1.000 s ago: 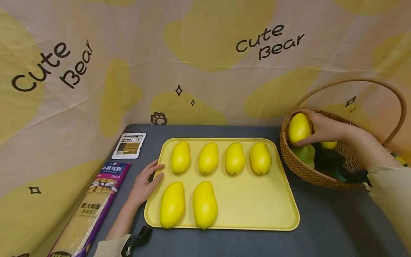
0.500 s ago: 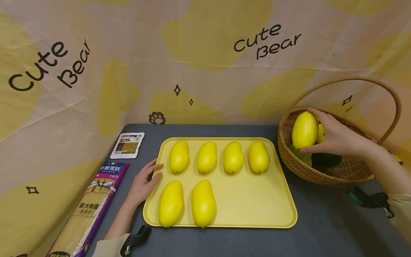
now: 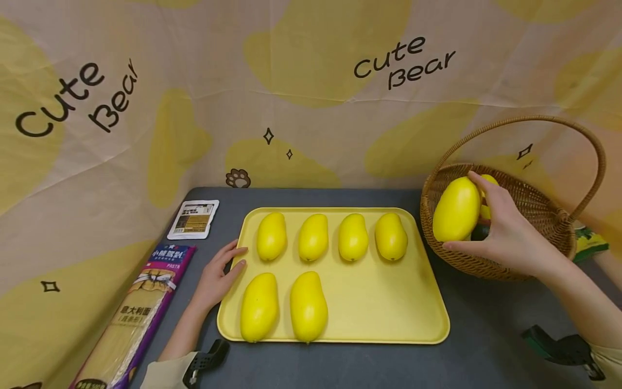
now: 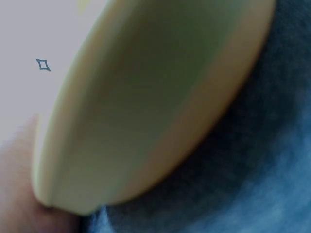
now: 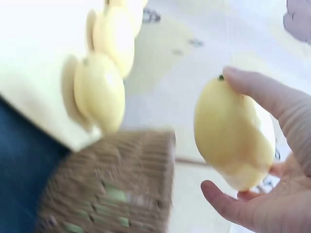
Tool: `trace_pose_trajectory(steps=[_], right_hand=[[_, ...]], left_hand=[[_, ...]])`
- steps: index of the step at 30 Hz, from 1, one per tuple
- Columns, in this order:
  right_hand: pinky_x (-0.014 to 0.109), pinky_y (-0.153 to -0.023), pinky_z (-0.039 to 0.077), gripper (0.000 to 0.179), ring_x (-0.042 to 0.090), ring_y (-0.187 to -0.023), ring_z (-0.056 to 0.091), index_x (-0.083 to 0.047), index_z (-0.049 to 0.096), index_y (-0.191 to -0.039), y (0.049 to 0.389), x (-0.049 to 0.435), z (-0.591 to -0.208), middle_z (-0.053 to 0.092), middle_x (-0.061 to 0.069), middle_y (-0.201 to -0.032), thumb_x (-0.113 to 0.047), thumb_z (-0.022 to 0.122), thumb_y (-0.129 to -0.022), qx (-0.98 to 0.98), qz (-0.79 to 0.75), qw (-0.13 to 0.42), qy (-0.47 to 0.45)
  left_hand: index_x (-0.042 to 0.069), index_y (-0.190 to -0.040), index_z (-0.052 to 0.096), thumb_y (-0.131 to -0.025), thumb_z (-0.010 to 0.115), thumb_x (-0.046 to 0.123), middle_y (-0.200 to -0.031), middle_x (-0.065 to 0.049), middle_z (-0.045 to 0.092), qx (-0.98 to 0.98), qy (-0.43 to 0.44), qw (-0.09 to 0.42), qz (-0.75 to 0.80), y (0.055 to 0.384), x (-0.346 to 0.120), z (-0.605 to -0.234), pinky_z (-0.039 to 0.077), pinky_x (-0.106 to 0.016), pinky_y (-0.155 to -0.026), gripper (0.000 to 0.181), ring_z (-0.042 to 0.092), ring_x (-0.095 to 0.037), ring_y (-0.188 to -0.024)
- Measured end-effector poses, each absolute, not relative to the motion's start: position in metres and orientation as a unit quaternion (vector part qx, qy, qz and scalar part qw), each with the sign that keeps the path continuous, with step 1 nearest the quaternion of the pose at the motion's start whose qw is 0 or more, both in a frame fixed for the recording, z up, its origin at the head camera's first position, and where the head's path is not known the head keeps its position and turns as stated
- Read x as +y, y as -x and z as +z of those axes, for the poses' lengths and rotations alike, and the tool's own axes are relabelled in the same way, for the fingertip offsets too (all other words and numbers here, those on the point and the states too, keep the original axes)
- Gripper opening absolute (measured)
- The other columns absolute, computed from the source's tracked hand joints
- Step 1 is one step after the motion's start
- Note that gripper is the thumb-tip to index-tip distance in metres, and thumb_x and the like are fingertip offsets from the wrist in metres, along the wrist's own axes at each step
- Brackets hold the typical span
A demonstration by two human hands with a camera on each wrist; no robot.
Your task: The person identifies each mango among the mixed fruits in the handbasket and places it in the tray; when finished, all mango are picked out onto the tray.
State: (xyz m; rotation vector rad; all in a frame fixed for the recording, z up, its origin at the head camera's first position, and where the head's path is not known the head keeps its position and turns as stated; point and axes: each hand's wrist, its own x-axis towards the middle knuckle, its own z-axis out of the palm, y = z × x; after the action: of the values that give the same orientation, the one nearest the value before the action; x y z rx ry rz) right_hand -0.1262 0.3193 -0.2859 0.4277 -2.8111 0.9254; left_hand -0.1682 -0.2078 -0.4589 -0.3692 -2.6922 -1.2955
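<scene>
My right hand (image 3: 505, 232) grips a yellow mango (image 3: 457, 209) with thumb and fingers on opposite ends, over the left rim of the wicker basket (image 3: 549, 210). In the right wrist view the held mango (image 5: 233, 131) has a dark stem spot near a fingertip. Behind it in the basket another yellow fruit (image 3: 488, 179) partly shows. My left hand (image 3: 216, 278) rests with extended fingers on the left edge of the yellow tray (image 3: 389, 302). Several mangoes line the tray's back row, and two larger-looking mangoes (image 3: 309, 307) lie in front. The left wrist view shows the tray rim (image 4: 160, 97) blurred, close up.
A purple pasta packet (image 3: 141, 313) and a small white sachet (image 3: 193, 219) lie left of the tray on the dark table (image 3: 369, 367). The basket handle (image 3: 534, 118) arches high. A green and yellow package (image 3: 590, 241) sits right of the basket. Printed cloth (image 3: 311, 97) hangs behind.
My right hand has drawn the mango up and forward from inside the basket to its left rim, tilting the fruit. My left hand and the tray have stayed in place.
</scene>
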Motion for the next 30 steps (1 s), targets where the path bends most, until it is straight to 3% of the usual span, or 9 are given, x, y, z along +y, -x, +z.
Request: trace_pose_trajectory(steps=[2,5,6,8,12,15,18,21,30], right_hand=[[0.015,-0.078,0.052,0.125,0.049,-0.122,0.036,-0.02,0.005,-0.158,0.121,0.311,-0.29,0.016,0.027,-0.15,-0.021,0.091,-0.067,-0.93,0.328,0.07,-0.147],[0.04,-0.078,0.056,0.125,0.054,-0.12,0.038,-0.024,0.004,-0.158,0.114,0.299,-0.295,0.014,0.027,-0.15,-0.02,0.091,-0.068,-0.922,0.346,0.062,-0.163],[0.04,-0.082,0.055,0.125,0.053,-0.121,0.038,-0.025,0.004,-0.157,0.112,0.296,-0.297,0.015,0.026,-0.15,-0.02,0.091,-0.067,-0.92,0.348,0.062,-0.168],[0.026,-0.086,0.053,0.125,0.049,-0.123,0.037,-0.024,0.005,-0.157,0.109,0.289,-0.302,0.016,0.025,-0.149,-0.02,0.091,-0.067,-0.916,0.352,0.064,-0.183],[0.001,-0.088,0.032,0.125,0.037,-0.126,0.032,-0.024,0.008,-0.157,0.106,0.28,-0.311,0.02,0.021,-0.149,-0.021,0.092,-0.065,-0.912,0.35,0.075,-0.199],[0.008,-0.087,0.042,0.124,0.038,-0.123,0.036,-0.024,0.006,-0.157,0.104,0.275,-0.319,0.019,0.022,-0.148,-0.021,0.091,-0.067,-0.909,0.358,0.064,-0.204],[0.025,-0.08,0.055,0.123,0.039,-0.121,0.039,-0.022,0.005,-0.157,0.104,0.271,-0.327,0.017,0.023,-0.149,-0.022,0.09,-0.069,-0.906,0.367,0.045,-0.204],[0.039,-0.076,0.058,0.123,0.039,-0.123,0.037,-0.021,0.004,-0.157,0.104,0.265,-0.336,0.015,0.024,-0.151,-0.025,0.09,-0.069,-0.902,0.376,0.027,-0.21],[0.037,-0.077,0.056,0.12,0.035,-0.117,0.044,-0.013,0.012,-0.155,0.099,0.242,-0.362,0.018,0.02,-0.15,-0.037,0.09,-0.067,-0.892,0.394,-0.019,-0.22]], left_hand=[[0.002,-0.128,0.062,-0.096,0.061,0.013,-0.147,-0.019,0.043,-0.892,0.123,0.066,-0.43,0.168,-0.208,-0.459,0.027,-0.058,-0.111,0.034,0.039,-0.04,-0.134],[0.002,-0.128,0.061,-0.096,0.061,0.013,-0.147,-0.019,0.042,-0.892,0.123,0.066,-0.431,0.168,-0.209,-0.459,0.027,-0.058,-0.111,0.034,0.039,-0.04,-0.134],[0.002,-0.128,0.061,-0.096,0.061,0.013,-0.147,-0.019,0.042,-0.892,0.123,0.066,-0.43,0.168,-0.209,-0.459,0.027,-0.058,-0.111,0.034,0.039,-0.04,-0.134],[0.002,-0.128,0.061,-0.096,0.061,0.013,-0.147,-0.019,0.042,-0.892,0.123,0.066,-0.43,0.168,-0.209,-0.459,0.027,-0.058,-0.111,0.034,0.039,-0.04,-0.134],[0.002,-0.128,0.061,-0.096,0.061,0.014,-0.147,-0.019,0.043,-0.891,0.124,0.065,-0.432,0.169,-0.209,-0.459,0.027,-0.057,-0.111,0.034,0.039,-0.039,-0.134],[0.002,-0.128,0.061,-0.096,0.061,0.014,-0.147,-0.019,0.042,-0.89,0.124,0.062,-0.434,0.169,-0.209,-0.459,0.026,-0.057,-0.111,0.034,0.038,-0.039,-0.135],[0.003,-0.129,0.061,-0.097,0.061,0.016,-0.148,-0.018,0.042,-0.891,0.121,0.059,-0.433,0.17,-0.209,-0.459,0.026,-0.057,-0.111,0.035,0.038,-0.039,-0.135],[0.003,-0.129,0.061,-0.097,0.061,0.016,-0.148,-0.018,0.042,-0.892,0.121,0.059,-0.431,0.17,-0.209,-0.459,0.027,-0.057,-0.111,0.035,0.038,-0.039,-0.135],[0.002,-0.128,0.061,-0.096,0.061,0.015,-0.147,-0.018,0.042,-0.89,0.123,0.064,-0.433,0.17,-0.209,-0.46,0.027,-0.057,-0.111,0.034,0.038,-0.039,-0.135]])
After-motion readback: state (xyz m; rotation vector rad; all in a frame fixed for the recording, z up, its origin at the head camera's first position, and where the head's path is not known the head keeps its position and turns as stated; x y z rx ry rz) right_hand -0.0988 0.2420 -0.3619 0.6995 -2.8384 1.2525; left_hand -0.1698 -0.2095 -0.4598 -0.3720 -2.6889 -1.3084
